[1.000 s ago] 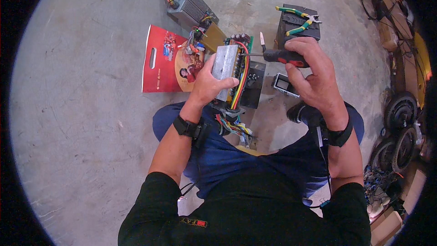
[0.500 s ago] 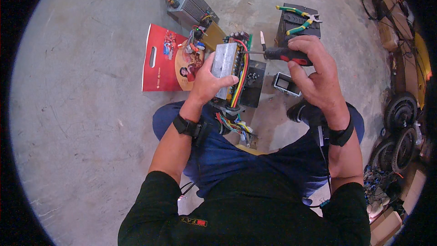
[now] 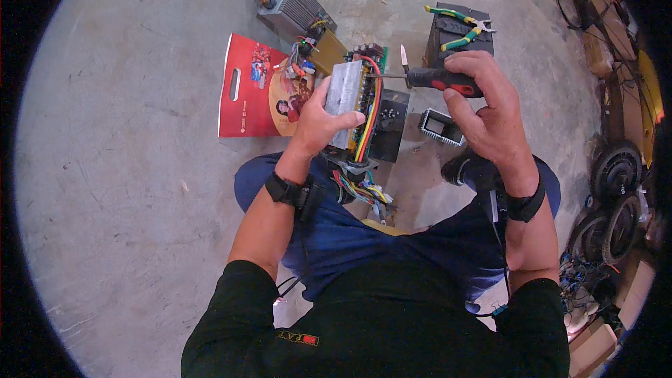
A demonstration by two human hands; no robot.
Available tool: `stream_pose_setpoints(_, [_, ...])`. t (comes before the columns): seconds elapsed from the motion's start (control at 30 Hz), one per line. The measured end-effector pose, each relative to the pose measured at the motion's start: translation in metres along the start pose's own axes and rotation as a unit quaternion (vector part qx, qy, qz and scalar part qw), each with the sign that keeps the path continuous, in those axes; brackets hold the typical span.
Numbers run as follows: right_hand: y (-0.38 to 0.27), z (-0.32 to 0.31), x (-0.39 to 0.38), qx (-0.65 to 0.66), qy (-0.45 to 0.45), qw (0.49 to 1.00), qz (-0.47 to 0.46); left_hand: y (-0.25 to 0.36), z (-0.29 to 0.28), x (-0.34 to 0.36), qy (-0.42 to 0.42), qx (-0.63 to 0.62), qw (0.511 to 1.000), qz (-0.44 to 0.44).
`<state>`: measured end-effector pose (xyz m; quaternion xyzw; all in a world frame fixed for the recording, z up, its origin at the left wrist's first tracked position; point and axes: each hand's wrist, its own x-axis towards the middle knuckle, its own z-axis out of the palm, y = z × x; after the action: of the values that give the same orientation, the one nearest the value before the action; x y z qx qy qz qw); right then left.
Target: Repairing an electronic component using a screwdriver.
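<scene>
The left hand (image 3: 320, 124) clasps a circuit unit (image 3: 344, 91); to its right, the right hand (image 3: 493, 112) curls round a screwdriver (image 3: 430, 78).

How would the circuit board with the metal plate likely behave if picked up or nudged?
The circuit board is probably stiff and fairly heavy, given its broad metal plate. The coloured wires splayed at its near end would likely flop. Small exposed components at its far end may be fragile if knocked.

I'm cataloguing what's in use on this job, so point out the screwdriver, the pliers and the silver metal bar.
Screwdriver (image 3: 428, 78): head view, on its dark handle.
Pliers (image 3: 479, 27): head view, near the pivot.
Silver metal bar (image 3: 346, 87): head view, on its flat face.
</scene>
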<state>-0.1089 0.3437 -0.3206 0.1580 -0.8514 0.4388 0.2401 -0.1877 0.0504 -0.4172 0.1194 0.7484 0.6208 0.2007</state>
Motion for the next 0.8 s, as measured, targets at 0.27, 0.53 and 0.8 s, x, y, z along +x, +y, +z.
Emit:
stream_pose_setpoints(0.27, [-0.004, -0.011, -0.01, 0.023, 0.043, 0.998, 0.037, -0.001, -0.001, -0.002, -0.005, -0.057, 0.998, 0.014])
stream_pose_setpoints(0.53, [-0.001, -0.035, -0.009, 0.062, 0.119, 0.988, 0.078, 0.013, -0.002, -0.004, -0.039, -0.182, 0.982, 0.013])
stream_pose_setpoints(0.8, [-0.009, -0.036, -0.002, 0.081, 0.099, 0.992, 0.02, 0.02, -0.003, -0.002, -0.059, -0.238, 0.969, -0.008])
